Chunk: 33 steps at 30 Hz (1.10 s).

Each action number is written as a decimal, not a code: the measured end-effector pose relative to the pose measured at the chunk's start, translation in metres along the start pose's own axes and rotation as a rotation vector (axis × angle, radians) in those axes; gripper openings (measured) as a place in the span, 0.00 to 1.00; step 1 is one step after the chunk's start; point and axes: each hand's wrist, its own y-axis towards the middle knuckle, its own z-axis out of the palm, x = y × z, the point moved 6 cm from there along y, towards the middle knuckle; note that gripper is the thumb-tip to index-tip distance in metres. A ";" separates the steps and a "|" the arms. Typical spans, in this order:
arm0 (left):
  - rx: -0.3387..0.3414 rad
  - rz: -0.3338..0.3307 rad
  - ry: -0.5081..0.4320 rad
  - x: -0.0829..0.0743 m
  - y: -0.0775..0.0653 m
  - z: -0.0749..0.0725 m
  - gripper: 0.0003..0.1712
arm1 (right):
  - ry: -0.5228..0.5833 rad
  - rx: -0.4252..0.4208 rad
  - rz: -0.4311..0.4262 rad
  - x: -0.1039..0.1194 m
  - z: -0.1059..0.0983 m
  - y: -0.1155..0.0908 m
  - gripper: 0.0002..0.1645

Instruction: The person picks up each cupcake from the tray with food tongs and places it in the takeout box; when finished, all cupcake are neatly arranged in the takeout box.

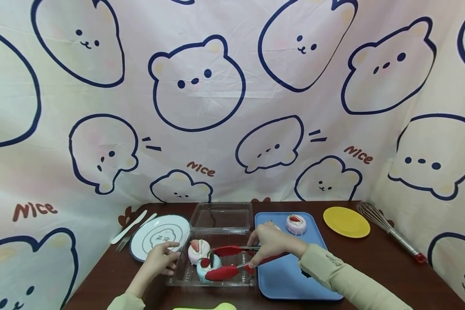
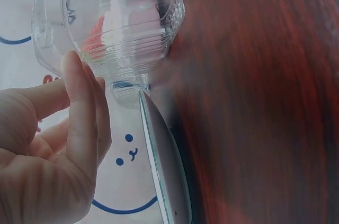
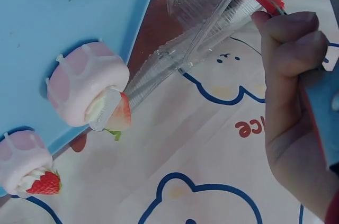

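My right hand point(image 1: 269, 241) grips a pair of red-tipped tongs point(image 1: 224, 272). The tong tips lie on either side of a light-blue toy cake point(image 1: 200, 268) topped with a red berry, in a clear plastic box point(image 1: 183, 280). Beside it in the box is a pale toy cake point(image 1: 195, 256) with a strawberry piece. At the box's left side is my left hand point(image 1: 160, 259), fingers loosely bent and holding nothing. In the left wrist view, a fingertip is close to the box wall point(image 2: 50, 38); I cannot tell whether they touch.
A blue tray point(image 1: 286, 282) on the right carries pink toy cakes point(image 3: 87, 83). The box's lid point(image 1: 221, 215) stands open at the back. Around are a white plate point(image 1: 170, 224), knife point(image 1: 129, 227), fork point(image 1: 122, 244), yellow plate point(image 1: 346, 221), whisk point(image 1: 395, 234) and green object point(image 1: 224, 306).
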 end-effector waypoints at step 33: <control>0.000 -0.005 0.001 0.001 0.002 0.000 0.22 | 0.026 0.047 -0.019 0.007 0.012 0.015 0.27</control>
